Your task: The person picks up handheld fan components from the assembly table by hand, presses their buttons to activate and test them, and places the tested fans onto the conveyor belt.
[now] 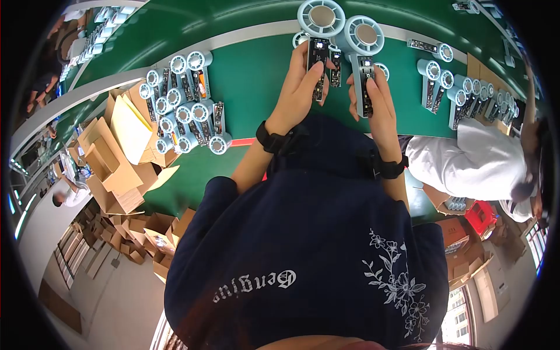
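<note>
Over the green table (251, 76), left grip (307, 73) holds a pale-blue round-headed plastic unit (318, 49), right grip (362, 96) its twin (365, 65); thumbs (315, 69) should press lightly.

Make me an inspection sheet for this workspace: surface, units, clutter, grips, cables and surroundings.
Surface: green table, units grouped toward both sides.
Units: left unit and right unit held, both with bare circuit boards showing; others behind them are partly hidden.
Clutter: opened cartons beside the table's left end.
Grips: left grip closed around the left unit; right grip around the right unit.
Cables: nothing seen.
Surroundings: co-worker in white at right; red object behind.
</note>
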`<state>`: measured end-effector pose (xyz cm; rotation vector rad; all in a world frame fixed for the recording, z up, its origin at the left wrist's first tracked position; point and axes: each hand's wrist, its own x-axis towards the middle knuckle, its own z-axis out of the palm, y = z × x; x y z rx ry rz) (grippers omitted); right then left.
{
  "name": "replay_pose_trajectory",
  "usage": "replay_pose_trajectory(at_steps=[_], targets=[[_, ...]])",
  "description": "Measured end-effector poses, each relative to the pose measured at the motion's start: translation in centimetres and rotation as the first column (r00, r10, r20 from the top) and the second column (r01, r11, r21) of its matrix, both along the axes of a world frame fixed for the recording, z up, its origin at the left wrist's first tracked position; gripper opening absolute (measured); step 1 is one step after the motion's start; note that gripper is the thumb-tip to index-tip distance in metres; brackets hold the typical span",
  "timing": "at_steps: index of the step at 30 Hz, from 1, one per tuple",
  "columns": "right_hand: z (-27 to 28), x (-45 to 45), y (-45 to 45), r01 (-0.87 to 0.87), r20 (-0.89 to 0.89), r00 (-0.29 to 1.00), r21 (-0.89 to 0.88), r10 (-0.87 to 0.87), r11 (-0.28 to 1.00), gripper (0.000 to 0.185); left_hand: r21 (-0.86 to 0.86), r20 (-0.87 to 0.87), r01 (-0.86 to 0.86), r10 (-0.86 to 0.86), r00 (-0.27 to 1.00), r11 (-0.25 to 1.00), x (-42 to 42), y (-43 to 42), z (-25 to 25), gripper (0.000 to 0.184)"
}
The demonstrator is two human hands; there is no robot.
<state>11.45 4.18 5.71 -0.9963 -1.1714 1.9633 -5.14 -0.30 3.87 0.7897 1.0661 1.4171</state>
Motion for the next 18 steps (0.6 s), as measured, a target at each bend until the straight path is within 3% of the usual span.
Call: replay_pose_trajectory(at_steps=[6, 18], targets=[[-0.5, 0.8, -0.1, -0.031, 0.005, 0.999, -0.001, 0.031, 1.0, 0.031, -0.006, 0.115, -0.015, 0.016, 0.993, 1.0, 1.0, -0.5, -0.7, 0.042], [-0.4, 1.5, -0.6, 0.016, 0.075, 0.997, 0.024, -0.018, 1.0, 0.038, 0.008, 0.138, -0.05, 0.049, 0.989, 0.999, 2.6, -1.0, -1.0, 0.04]])
